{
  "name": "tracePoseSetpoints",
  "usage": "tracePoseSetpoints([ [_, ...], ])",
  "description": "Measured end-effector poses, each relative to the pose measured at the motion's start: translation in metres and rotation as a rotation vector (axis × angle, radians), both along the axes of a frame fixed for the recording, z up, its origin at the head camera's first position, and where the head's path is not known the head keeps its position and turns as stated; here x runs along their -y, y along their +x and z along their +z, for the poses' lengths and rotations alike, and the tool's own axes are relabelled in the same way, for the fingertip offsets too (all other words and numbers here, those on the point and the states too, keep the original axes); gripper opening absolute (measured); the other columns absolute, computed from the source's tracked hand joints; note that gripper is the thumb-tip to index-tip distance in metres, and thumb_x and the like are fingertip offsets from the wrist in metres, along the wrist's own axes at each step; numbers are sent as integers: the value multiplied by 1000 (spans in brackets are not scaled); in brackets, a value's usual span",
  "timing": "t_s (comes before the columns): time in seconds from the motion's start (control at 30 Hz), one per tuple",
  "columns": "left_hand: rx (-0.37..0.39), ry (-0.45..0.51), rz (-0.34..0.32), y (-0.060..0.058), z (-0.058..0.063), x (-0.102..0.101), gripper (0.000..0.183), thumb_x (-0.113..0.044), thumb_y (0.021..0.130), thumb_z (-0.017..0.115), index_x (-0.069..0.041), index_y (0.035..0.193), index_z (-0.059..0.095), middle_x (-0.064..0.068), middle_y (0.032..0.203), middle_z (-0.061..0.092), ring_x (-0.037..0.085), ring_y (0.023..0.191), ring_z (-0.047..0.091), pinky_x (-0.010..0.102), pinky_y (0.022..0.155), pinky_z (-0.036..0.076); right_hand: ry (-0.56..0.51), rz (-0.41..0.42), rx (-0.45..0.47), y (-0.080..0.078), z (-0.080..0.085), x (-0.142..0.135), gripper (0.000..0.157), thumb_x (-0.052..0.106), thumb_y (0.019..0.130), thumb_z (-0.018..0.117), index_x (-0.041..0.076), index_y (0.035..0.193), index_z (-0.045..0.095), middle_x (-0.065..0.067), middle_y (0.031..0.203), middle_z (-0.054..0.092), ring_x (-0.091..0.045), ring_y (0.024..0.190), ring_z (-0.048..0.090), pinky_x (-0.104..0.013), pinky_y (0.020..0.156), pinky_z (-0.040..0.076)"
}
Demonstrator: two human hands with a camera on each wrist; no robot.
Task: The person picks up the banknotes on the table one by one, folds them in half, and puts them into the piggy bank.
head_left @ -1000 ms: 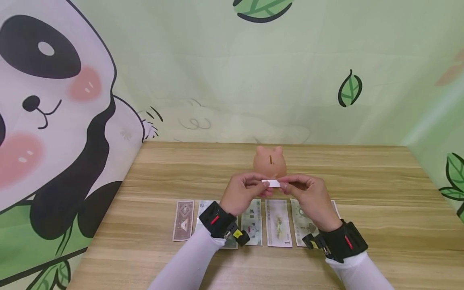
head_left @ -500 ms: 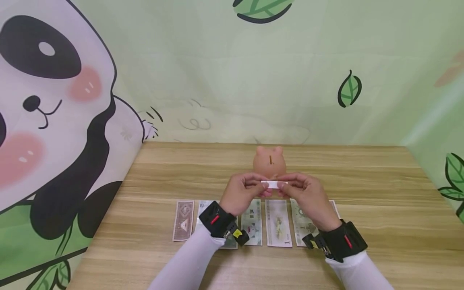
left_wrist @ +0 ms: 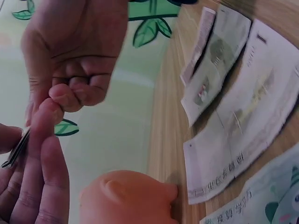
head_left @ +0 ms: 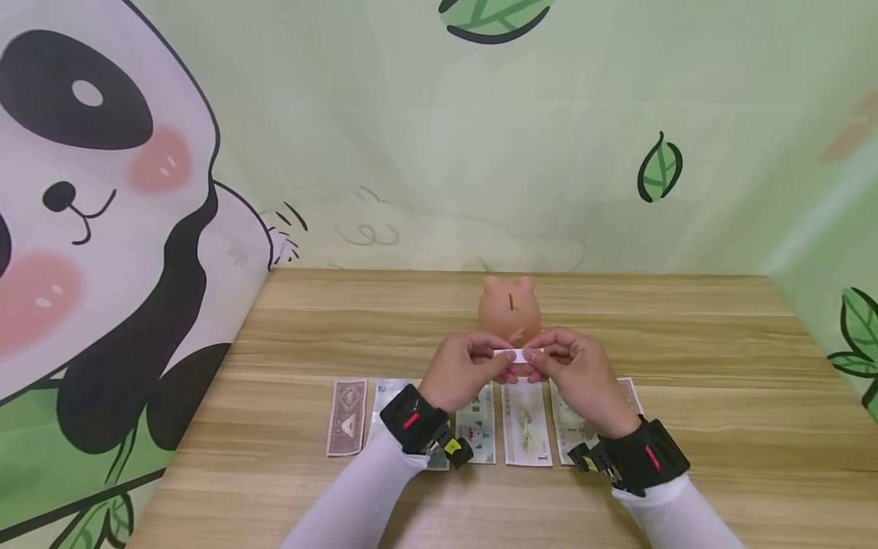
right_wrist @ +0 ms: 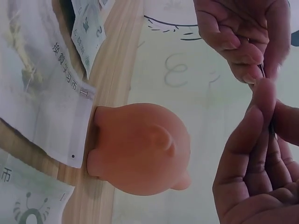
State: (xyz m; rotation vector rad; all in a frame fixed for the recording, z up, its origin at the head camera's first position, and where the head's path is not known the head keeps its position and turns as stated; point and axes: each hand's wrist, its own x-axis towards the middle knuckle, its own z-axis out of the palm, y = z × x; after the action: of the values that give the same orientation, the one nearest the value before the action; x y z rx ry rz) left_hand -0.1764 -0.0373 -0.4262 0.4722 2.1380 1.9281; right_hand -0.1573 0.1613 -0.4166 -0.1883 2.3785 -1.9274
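My left hand (head_left: 459, 371) and right hand (head_left: 583, 374) meet in the middle, thumbs on top, pinching a narrow folded strip of white paper (head_left: 519, 356) at its two ends. Edge-on in the left wrist view, the folded paper (left_wrist: 16, 148) shows thin stacked layers between thumb and fingers. Just beyond the fingertips sits a round orange piggy bank (head_left: 507, 309) with a slot on top. Under and behind the hands, a row of banknotes lies on the wooden table, among them one marked 1 (head_left: 527, 427) and a brown one (head_left: 346, 418) at the left end.
The wooden table (head_left: 720, 366) reaches back to a pale green cloth backdrop (head_left: 411, 152) printed with leaves. At the left hangs a large printed panda (head_left: 137, 229). Both wrists wear black straps with small cameras, and the forearms partly cover several notes.
Both hands have come slightly nearer to me, lowering the paper strip a little in the head view. Their grip on its ends stays. The piggy bank and banknotes have stayed put.
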Motion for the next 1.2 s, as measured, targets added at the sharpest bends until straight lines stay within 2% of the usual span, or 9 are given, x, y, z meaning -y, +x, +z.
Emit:
tracePoseSetpoints([
  [0.07,1,4,-19,1,1,0,15,-7,99,68,4,106,74,23,91,78,12,71,75,41,77,66,10,0,-6,1,1,1,14,4,98,68,-6,107,67,-15,92,78,-12,72,72,-27,70,62],
  [0.23,1,16,-55,2,0,-1,15,-7,101,65,6,103,72,24,86,76,13,69,74,42,75,66,16,18,7,3,1,3,11,0,99,64,-8,106,65,-17,89,74,-14,74,69,-27,69,61],
  [0.43,-29,-37,-40,2,0,0,14,-9,102,63,2,99,73,17,83,77,12,69,74,40,74,66,27,54,19,2,-1,3,12,2,100,62,-7,108,63,-18,88,71,-14,74,67,-27,70,61],
  [0.57,-46,-75,-19,1,-1,0,15,-10,103,63,0,97,73,14,81,76,11,68,72,37,72,66,23,98,34,1,-2,3,15,5,102,60,-7,111,62,-11,83,69,-14,73,66,-28,70,61],
  [0.77,-56,-97,2,2,-2,0,13,-9,103,63,-3,95,72,10,78,76,12,67,72,53,76,64,26,146,40,2,-2,4,18,10,105,58,-6,111,60,-8,78,67,-13,68,63,-29,67,59],
  [0.83,-55,-101,2,2,-2,0,13,-9,102,63,-4,95,72,9,77,75,11,67,72,53,76,64,22,148,37,2,-3,4,17,10,105,58,-6,110,60,-7,76,66,-13,67,62,-29,65,58],
  [1.07,-57,-80,-12,2,-1,0,13,-6,101,64,0,93,71,14,76,74,10,64,70,45,70,65,-1,161,23,2,-3,4,16,9,106,56,-7,104,56,-4,71,62,-11,63,58,-27,60,53],
  [1.2,-44,-78,-15,2,0,0,14,-7,101,64,2,94,71,12,75,74,10,63,69,41,68,65,-5,166,16,3,-3,4,16,8,105,56,-8,102,55,-3,69,61,-11,61,57,-27,58,51],
])
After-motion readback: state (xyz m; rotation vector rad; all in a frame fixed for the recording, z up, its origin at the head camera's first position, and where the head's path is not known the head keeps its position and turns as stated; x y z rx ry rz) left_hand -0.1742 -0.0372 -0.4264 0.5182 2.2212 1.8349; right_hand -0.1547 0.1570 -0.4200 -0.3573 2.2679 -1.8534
